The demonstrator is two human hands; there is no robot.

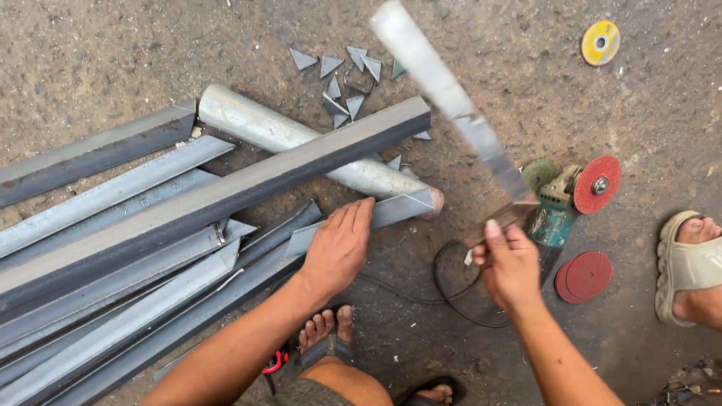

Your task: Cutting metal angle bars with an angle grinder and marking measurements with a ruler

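Head view: my left hand [340, 244] lies flat on a grey steel angle bar [376, 214]; my right hand [510, 263] grips a blurred flat steel strip [451, 98]. Risk: the strip could strike the nearby green angle grinder [564, 199].

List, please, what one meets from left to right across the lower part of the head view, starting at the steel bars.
Steel angle bars → left hand → black cable → right hand → loose red discs → another person's sandalled foot.

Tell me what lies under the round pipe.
The round pipe rests on the dirt floor, with small metal triangles scattered beside it. A long angle bar crosses over its middle, so what lies beneath that stretch is hidden. The left hand presses a marked bar near its end.
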